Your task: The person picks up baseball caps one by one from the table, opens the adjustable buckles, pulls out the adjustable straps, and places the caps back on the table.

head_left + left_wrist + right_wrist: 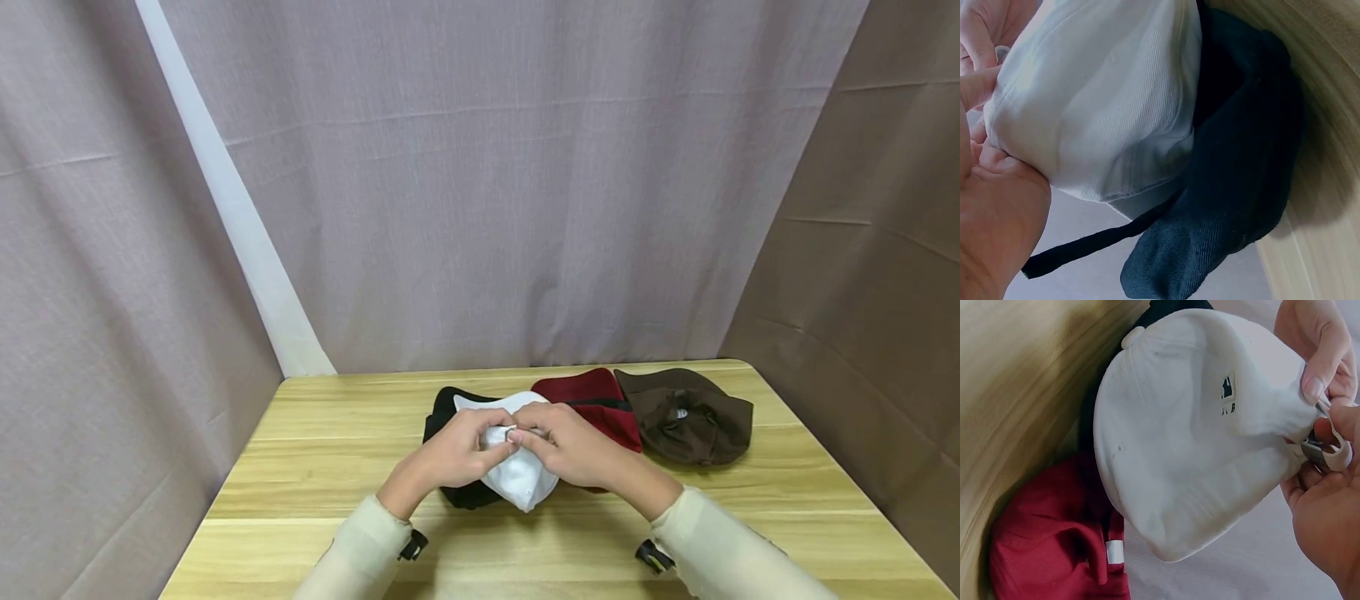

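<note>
A white baseball cap point(521, 479) is held between both hands over the table, its brim pointing away and its back strap towards me. My left hand point(459, 448) pinches the strap side of the cap from the left. From the right, my right hand point(573, 443) pinches the white strap point(1341, 453) by its metal buckle point(1314, 453). The strap forms a loop at the buckle in the right wrist view. A small dark logo point(1227, 389) marks the cap's back. Beneath and behind the white cap lies a black cap point(1241, 156), partly hidden.
Right of the white cap lies a red cap point(577, 388), partly covered by the right hand. A dark brown cap point(697, 429) sits beside it, farther right. All are on a light wooden table point(315, 467) with curtains point(480, 208) behind and at both sides.
</note>
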### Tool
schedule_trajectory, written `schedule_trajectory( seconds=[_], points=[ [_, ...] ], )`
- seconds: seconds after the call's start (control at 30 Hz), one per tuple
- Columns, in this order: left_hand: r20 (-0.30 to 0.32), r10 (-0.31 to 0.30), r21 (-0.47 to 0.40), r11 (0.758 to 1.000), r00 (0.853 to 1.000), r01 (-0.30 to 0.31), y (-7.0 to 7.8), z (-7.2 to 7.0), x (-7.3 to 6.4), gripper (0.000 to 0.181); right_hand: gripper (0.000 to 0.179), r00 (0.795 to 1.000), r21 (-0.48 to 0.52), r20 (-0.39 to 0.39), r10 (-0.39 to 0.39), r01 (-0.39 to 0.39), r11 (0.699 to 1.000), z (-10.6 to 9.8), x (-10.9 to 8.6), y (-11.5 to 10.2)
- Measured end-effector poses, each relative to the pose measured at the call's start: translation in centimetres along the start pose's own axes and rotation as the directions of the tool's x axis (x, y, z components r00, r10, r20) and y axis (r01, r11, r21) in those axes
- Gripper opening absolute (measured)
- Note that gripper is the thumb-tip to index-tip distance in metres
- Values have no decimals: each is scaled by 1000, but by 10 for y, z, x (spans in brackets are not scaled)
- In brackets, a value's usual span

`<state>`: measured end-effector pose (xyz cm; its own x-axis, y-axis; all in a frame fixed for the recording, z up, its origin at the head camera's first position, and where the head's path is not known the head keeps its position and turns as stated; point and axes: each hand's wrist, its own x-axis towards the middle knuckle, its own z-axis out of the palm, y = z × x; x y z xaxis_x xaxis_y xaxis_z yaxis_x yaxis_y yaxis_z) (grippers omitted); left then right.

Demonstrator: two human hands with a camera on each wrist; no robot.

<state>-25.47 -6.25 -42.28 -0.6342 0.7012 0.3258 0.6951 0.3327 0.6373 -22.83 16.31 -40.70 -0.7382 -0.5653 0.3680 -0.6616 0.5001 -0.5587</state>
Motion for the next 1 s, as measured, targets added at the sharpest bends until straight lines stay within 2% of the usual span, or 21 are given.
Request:
schedule_trajectory(
  seconds=[0.23,0.67,0.83,1.0],
  points=[
    [14,-10,-30,999,1000,11,-1,0,-1,7,11,998,44,51,28,-30,999,-4,0,2],
    [36,-4,-21,1000,999,5,-3,-2,-1,12,16,991,129,129,43,-60,990,-7,-1,12],
    [42,-12,-7,1000,999,13,-3,-2,0,14,19,990,138,126,67,-85,987,-6,0,11],
    [30,-15,5,1000,999,14,-2,-2,-1,14,30,997,111,57,49,-55,992,-1,2,6]
  ],
)
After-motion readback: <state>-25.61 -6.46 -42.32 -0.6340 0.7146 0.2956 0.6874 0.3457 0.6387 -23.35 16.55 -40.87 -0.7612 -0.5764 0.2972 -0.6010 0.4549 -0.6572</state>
